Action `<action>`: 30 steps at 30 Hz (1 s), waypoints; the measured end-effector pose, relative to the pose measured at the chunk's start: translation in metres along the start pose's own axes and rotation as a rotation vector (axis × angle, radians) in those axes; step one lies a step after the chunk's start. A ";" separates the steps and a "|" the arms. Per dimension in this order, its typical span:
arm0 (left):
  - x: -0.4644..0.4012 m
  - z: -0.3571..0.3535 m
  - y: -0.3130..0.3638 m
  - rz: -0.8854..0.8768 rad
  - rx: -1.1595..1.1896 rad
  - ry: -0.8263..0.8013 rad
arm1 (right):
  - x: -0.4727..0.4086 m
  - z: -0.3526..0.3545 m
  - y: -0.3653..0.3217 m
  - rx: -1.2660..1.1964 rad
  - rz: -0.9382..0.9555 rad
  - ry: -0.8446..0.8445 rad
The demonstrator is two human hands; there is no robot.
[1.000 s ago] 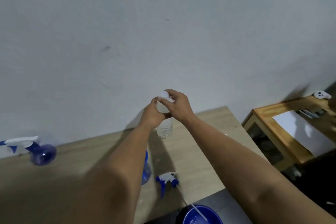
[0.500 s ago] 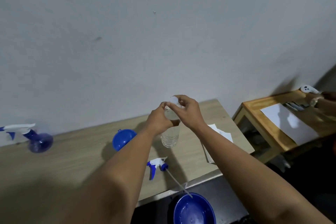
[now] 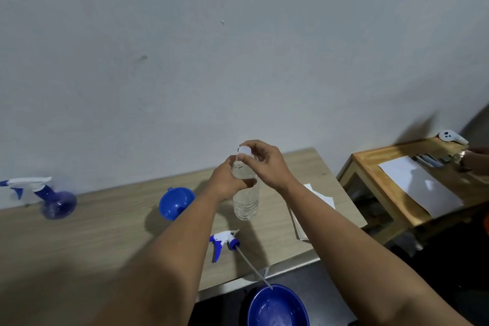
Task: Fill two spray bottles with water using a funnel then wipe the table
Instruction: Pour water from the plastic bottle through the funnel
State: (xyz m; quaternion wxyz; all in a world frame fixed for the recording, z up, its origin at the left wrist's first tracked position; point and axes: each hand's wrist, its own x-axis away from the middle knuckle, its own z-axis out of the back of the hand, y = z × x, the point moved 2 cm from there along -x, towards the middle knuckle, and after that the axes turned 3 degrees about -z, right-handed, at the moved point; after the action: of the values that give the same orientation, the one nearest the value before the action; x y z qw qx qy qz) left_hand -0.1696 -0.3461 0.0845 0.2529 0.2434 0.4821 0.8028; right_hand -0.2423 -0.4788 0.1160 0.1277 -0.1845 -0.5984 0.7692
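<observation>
A clear plastic water bottle [image 3: 246,204] stands upright on the wooden table [image 3: 105,241]. My left hand [image 3: 227,180] grips its upper body. The fingers of my right hand [image 3: 267,164] pinch its white cap [image 3: 244,150] from above. A blue funnel [image 3: 176,202] sits left of the bottle, partly behind my left forearm. A loose white-and-blue spray head [image 3: 223,242] with its dip tube lies on the table near the front edge. A blue spray bottle [image 3: 53,200] with its trigger head on stands at the far left.
White paper cloths [image 3: 317,196] lie right of the bottle under my right forearm. A blue basin [image 3: 277,307] sits below the table's front edge. At the right, a second wooden table [image 3: 391,193] holds a white sheet, and another person's hand [image 3: 473,163] rests there.
The view has shifted, bringing the funnel and the paper cloths into sight. Both hands stay on the water bottle and its cap.
</observation>
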 end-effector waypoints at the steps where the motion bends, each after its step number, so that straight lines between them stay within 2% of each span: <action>1: 0.000 -0.001 0.000 0.005 0.005 -0.002 | 0.000 0.000 -0.001 0.009 -0.004 0.000; 5: 0.000 -0.006 0.000 0.002 0.002 -0.008 | 0.006 -0.008 0.002 0.004 -0.008 0.157; 11: 0.003 -0.003 -0.001 -0.005 0.010 -0.001 | 0.006 -0.007 0.005 0.025 0.034 0.063; 15: 0.003 -0.003 -0.001 0.000 -0.002 -0.006 | 0.007 -0.007 0.001 0.017 -0.007 0.134; 20: 0.003 -0.001 -0.001 0.017 -0.009 -0.004 | 0.005 -0.003 0.001 0.018 0.017 0.059; 25: 0.001 -0.006 -0.002 0.011 -0.013 -0.010 | 0.008 -0.004 0.001 0.007 -0.038 0.132; 30: 0.000 -0.005 -0.003 0.010 -0.022 -0.001 | 0.009 0.000 -0.001 -0.036 -0.033 0.098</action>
State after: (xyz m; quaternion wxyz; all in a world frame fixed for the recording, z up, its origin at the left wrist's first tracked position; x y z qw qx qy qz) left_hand -0.1725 -0.3482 0.0798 0.2518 0.2432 0.4719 0.8092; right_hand -0.2502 -0.4754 0.1155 0.1659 -0.2143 -0.6079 0.7463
